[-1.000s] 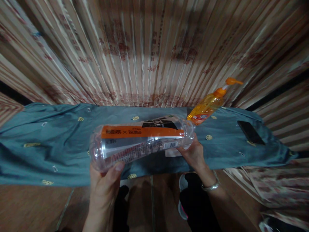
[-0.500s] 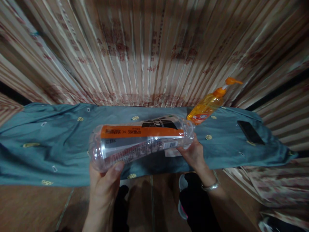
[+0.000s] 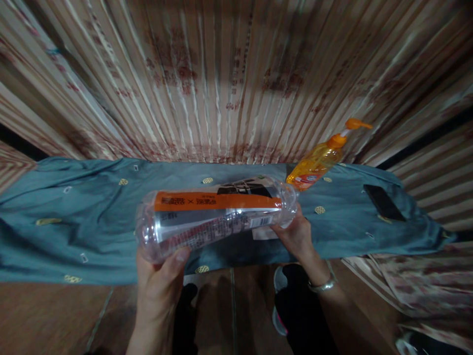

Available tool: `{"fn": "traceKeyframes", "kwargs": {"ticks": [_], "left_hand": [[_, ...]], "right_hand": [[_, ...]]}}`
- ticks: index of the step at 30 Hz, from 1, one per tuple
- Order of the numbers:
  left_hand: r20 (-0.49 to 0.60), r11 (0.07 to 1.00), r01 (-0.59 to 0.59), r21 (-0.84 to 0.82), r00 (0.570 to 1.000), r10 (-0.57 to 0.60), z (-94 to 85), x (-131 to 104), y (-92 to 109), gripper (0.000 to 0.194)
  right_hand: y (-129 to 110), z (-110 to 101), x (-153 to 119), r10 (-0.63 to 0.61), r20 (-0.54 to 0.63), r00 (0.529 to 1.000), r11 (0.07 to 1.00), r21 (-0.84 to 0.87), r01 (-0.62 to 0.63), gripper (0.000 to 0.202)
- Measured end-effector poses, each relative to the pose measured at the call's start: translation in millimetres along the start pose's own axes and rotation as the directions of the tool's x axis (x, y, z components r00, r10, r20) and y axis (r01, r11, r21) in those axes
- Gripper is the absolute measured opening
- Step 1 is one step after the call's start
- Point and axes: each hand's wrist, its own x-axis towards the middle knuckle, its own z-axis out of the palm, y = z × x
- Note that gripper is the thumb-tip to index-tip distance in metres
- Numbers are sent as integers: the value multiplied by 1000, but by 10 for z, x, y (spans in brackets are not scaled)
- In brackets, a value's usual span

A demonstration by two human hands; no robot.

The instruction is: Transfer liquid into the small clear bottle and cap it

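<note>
A large clear plastic drink bottle (image 3: 218, 212) with an orange, black and silver label lies sideways across my view, its base to the left and its neck to the right. My left hand (image 3: 160, 281) grips it near the base, thumb on the near side. At the neck end, my right hand (image 3: 295, 231) is closed around the underside, its fingers mostly hidden behind the bottle. Something flat and white (image 3: 265, 233) shows just below the label beside my right hand; I cannot tell whether it is held or lies on the cloth.
A pump bottle (image 3: 314, 165) of orange liquid stands behind the drink bottle's neck. Farther right a dark phone (image 3: 383, 202) lies on the teal patterned cloth (image 3: 103, 212). A pleated curtain (image 3: 207, 98) hangs along the back. My feet are on the tiled floor (image 3: 218, 315).
</note>
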Motion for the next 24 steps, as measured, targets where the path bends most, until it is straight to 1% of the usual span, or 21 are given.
{"fn": "traceKeyframes", "kwargs": {"ticks": [4, 10, 14, 20, 24], "left_hand": [[-13, 1000, 2, -6, 1000, -2, 3, 6, 0, 83], [-30, 999, 41, 26, 999, -40, 44, -31, 53, 80], [-39, 1000, 22, 12, 999, -22, 24, -26, 36, 83], [-5, 1000, 6, -2, 1000, -6, -28, 7, -24, 73], [-7, 1000, -13, 8, 1000, 13, -24, 3, -25, 75]], "right_hand": [[5, 5, -3, -4, -3, 1000, 1000, 4, 4, 74], [-4, 0, -3, -10, -1, 1000, 1000, 10, 10, 74], [-15, -7, -2, -9, 2, 1000, 1000, 18, 9, 74], [-14, -14, 1, -10, 5, 1000, 1000, 9, 10, 73], [-10, -4, 1, -10, 2, 1000, 1000, 19, 10, 73]]}}
